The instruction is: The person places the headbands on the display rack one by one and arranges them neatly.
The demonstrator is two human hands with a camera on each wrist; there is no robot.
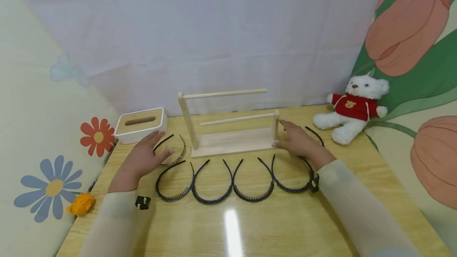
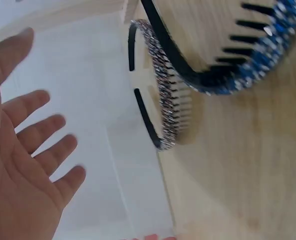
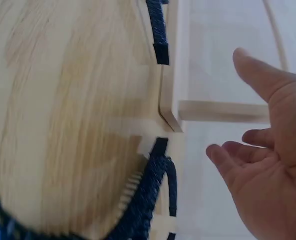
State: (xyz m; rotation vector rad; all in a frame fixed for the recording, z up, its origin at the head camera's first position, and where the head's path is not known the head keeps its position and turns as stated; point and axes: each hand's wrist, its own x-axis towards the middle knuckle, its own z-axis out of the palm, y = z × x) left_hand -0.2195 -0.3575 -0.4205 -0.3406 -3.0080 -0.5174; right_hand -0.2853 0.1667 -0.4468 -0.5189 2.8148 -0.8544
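Observation:
My left hand [image 1: 143,158] is held above the table's left side with fingers spread and nothing in them. Beside it lies a glittery, toothed headband [image 1: 183,154], seen in the left wrist view as a silver-brown band [image 2: 162,85]. My right hand [image 1: 298,140] is at the right post [image 1: 275,127] of a wooden rack, thumb and fingers apart on either side of it. This rack has a flat base [image 1: 232,142] and two rods [image 1: 225,93] at different heights. Dark toothed headbands [image 1: 212,201] lie in a row before it. Another headband [image 1: 315,133] is partly hidden behind my right hand.
A white tissue box [image 1: 141,134] with a wooden top stands at the back left. At the back right sits a white teddy bear [image 1: 351,106] in a red sweater. An orange fuzzy item [image 1: 81,204] is at the left table edge. A white cloth [image 1: 228,43] hangs behind.

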